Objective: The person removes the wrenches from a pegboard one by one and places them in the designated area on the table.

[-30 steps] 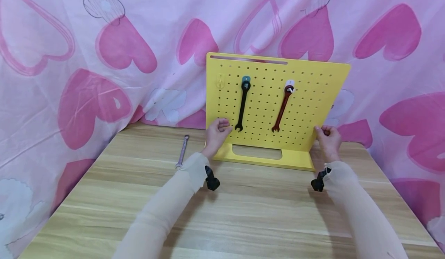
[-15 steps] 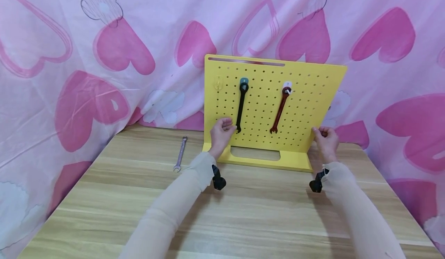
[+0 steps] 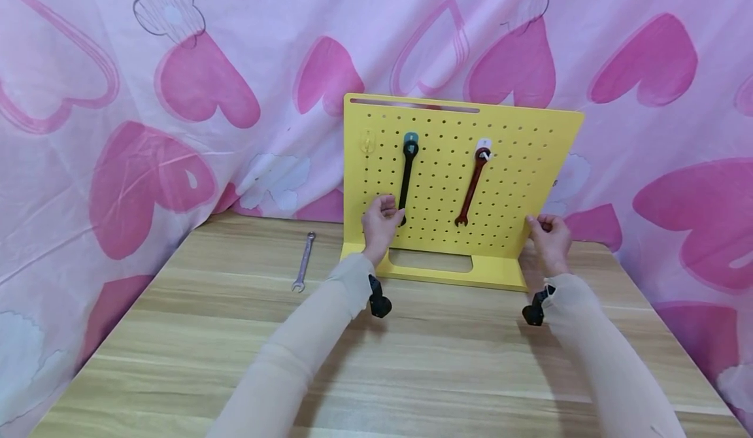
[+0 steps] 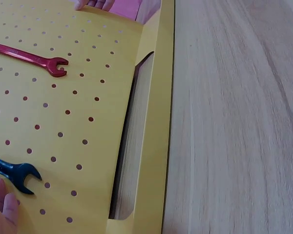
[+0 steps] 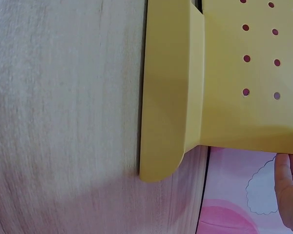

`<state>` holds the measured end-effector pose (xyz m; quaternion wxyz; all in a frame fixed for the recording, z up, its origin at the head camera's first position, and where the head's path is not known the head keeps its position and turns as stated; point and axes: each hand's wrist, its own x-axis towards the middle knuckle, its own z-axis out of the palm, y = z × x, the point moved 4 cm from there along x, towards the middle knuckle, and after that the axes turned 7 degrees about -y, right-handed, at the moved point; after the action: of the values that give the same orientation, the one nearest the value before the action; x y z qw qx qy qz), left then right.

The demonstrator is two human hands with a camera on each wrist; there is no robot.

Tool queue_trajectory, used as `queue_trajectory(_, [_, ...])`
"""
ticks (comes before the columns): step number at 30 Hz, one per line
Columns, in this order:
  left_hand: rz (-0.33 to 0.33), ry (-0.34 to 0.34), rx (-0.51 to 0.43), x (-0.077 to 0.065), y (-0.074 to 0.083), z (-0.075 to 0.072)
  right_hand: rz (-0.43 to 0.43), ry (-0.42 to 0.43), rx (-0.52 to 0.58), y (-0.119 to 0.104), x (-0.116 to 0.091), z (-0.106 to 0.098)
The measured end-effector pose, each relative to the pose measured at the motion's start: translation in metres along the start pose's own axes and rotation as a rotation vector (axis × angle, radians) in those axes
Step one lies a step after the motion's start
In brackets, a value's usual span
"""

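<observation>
A yellow pegboard (image 3: 447, 196) stands upright on the table. A black open-ended wrench (image 3: 407, 175) hangs by its ring end from a teal hook on it. My left hand (image 3: 380, 225) is at that wrench's lower end, thumb overlapping it in the head view and fingers to its left. In the left wrist view the wrench's open jaw (image 4: 20, 174) shows beside my fingertips (image 4: 10, 207). My right hand (image 3: 552, 238) grips the pegboard's right edge, thumb at the front. A red wrench (image 3: 472, 188) hangs from a white hook further right.
A silver wrench (image 3: 303, 263) lies on the wooden table (image 3: 447, 359) left of the board. A yellow, translucent hook (image 3: 367, 142) sits at the board's upper left, with nothing on it. A pink heart-print curtain (image 3: 282, 46) hangs behind the table.
My left hand has moved right, from the board's left edge to the black wrench's lower end. My right hand has stayed at the board's right edge. The view has shifted slightly.
</observation>
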<state>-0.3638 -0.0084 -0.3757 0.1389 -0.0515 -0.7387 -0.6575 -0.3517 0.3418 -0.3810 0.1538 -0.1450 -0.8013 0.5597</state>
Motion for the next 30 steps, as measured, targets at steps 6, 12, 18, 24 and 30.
queue_trajectory(6, [0.014, 0.046, 0.015, -0.001, 0.005, 0.006, 0.011, -0.009, 0.026, 0.002, -0.001, 0.001])
queue_trajectory(12, [0.037, 0.088, 0.09, -0.001, 0.009, 0.009, 0.012, -0.016, 0.04, 0.003, -0.001, 0.002])
queue_trajectory(18, [0.035, 0.131, 0.154, 0.001, 0.006, 0.012, 0.016, -0.021, 0.043, 0.002, 0.0, 0.001])
queue_trajectory(24, [0.007, 0.176, 0.206, 0.0, 0.006, 0.013, 0.013, -0.013, 0.054, 0.003, 0.001, 0.001])
queue_trajectory(30, [-0.003, 0.194, 0.255, -0.001, 0.006, 0.014, -0.004, -0.003, 0.069, 0.002, 0.0, 0.001])
